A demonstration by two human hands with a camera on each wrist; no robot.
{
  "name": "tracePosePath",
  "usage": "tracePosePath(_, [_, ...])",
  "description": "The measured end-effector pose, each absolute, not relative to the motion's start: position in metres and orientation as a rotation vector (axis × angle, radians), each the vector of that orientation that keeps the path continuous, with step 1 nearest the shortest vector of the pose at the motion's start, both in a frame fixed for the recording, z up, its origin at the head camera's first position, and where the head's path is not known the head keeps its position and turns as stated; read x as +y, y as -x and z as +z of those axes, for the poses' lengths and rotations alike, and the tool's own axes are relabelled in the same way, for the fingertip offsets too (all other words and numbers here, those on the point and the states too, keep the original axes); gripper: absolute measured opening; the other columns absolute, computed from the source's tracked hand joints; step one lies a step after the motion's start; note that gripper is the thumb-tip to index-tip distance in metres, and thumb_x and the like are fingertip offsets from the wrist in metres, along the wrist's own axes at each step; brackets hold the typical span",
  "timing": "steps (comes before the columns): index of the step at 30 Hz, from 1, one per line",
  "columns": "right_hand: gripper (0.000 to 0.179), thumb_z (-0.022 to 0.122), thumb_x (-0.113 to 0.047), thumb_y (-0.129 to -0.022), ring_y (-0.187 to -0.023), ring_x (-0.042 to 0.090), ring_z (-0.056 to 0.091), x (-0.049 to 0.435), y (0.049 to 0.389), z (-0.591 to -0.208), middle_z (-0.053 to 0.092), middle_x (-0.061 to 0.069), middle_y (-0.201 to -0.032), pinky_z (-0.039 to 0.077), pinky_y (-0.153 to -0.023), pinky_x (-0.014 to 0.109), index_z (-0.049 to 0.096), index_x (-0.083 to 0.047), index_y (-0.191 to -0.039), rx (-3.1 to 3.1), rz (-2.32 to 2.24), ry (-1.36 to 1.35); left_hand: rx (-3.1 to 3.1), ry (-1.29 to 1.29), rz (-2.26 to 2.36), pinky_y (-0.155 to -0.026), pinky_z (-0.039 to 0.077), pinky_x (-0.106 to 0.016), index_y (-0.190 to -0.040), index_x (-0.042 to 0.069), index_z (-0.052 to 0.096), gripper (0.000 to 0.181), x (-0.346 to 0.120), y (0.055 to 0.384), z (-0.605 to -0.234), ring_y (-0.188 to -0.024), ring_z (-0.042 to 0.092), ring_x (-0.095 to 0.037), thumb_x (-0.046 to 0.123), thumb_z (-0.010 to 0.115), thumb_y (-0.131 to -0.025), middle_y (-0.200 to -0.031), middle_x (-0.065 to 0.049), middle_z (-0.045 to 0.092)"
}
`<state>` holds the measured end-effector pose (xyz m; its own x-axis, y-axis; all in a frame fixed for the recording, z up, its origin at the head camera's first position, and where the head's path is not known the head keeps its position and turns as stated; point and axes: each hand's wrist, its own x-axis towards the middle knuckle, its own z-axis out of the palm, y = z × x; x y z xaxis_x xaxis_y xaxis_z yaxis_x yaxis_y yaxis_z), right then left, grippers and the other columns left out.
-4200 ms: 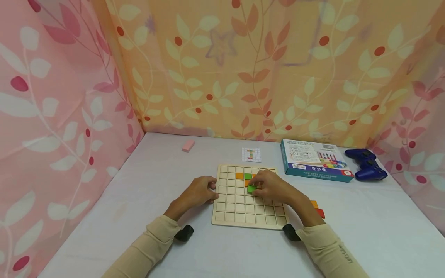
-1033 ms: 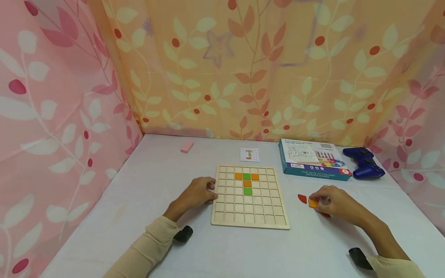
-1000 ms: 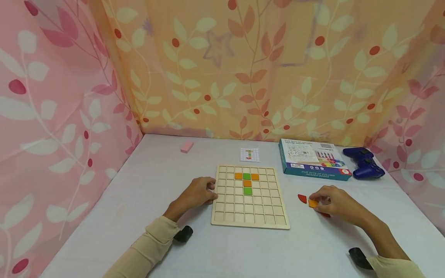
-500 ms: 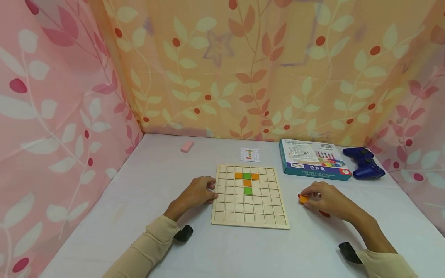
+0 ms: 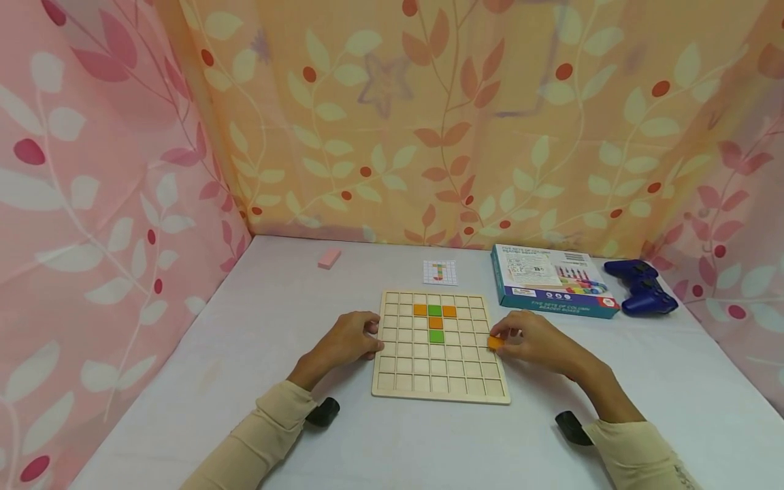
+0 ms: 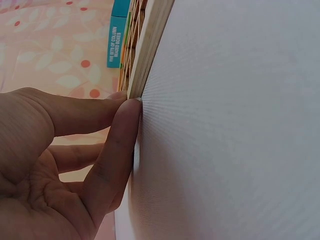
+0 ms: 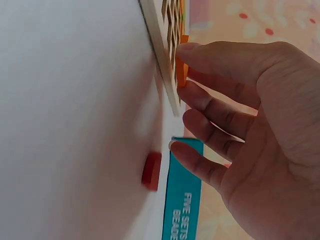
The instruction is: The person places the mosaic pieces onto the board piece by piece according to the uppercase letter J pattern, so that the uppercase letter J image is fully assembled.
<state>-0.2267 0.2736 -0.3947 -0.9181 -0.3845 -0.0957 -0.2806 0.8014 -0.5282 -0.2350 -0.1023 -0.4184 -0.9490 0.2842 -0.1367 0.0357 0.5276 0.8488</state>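
Observation:
A wooden grid board (image 5: 397, 373) lies on the white table. Set into its squares are orange and green tiles, among them a green tile (image 5: 436, 337) lowest in the T-shaped group. My left hand (image 5: 344, 339) holds the board's left edge between thumb and finger; the left wrist view shows the fingertips (image 6: 131, 107) right at the wooden rim. Over the board's right edge, my right hand (image 5: 539, 344) pinches an orange square tile (image 5: 495, 343), also visible in the right wrist view. Beneath that hand, a red piece (image 7: 151, 171) shows in the right wrist view; in the head view the hand hides it.
Behind the board lies a small card (image 5: 439, 273) printed with a coloured pattern on a grid. A teal box (image 5: 554, 282) and a blue game controller (image 5: 643, 289) stand at the back right. At the back left is a pink block (image 5: 329, 258).
My right hand placed the green tile, then picked up an orange tile from beside the red pieces and carried it left to the board's right edge. The left hand has stayed put.

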Motion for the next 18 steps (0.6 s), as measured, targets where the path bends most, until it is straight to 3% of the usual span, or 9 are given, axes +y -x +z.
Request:
tracePosePath(10, [0.032,0.083,-0.027,-0.089,-0.101,0.022,0.055,0.240,0.231,-0.393,0.065,-0.003,-0.100,0.052,-0.085,0.035,0.079,-0.012,-0.116,2.740,-0.817,0.613,2.497,-0.288,1.404,-0.070,0.062,-0.028,-0.142,-0.009,0.058,0.056,-0.103,0.236,-0.419,-0.080,0.065,-0.014,-0.002,0.077,-0.090,-0.113,-0.012,0.063])
tracePosePath(18, [0.025,0.082,-0.027,-0.092,-0.107,0.020,0.055,0.218,0.235,-0.397,0.068,-0.007,-0.105,0.052,-0.094,0.039,0.080,-0.016,-0.115,2.729,-0.780,0.797,2.505,-0.281,1.391,-0.070,0.062,-0.028,-0.142,-0.008,0.058,0.056,-0.103,0.235,-0.419,-0.081,0.065,-0.015,-0.002,0.077,-0.091,-0.113,-0.012,0.063])
